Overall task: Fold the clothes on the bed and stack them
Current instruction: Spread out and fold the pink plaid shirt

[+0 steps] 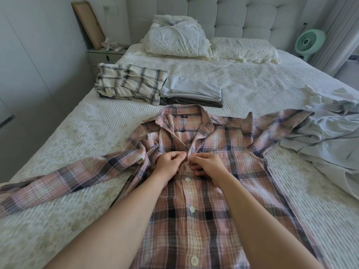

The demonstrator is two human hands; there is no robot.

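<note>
Two hands: both are at the front of the shirt, close together near its middle.
Left hand [168,162]: its fingers are curled and pinch the left edge of the shirt's opening.
Right hand [208,164]: its fingers are curled and pinch the right edge of the opening, just beside the left hand.
Shirt [196,191]: pink and dark checks, lying flat and face up on the bed, collar away from the person, sleeves spread out to each side.
Buttons [192,208]: white ones run down the front below the hands, and they look done up.
Bed [68,144]: white cover with little ridges, under everything.
Pale sheet [328,136]: bunched up on the right, touching the end of one sleeve.
Folded piles: a cream checked pile [130,84] and a grey and white pile [191,92] sit side by side past the collar.
Pillows [177,40]: at the far end by the headboard.
Fan [310,42]: green, at the far right.
</note>
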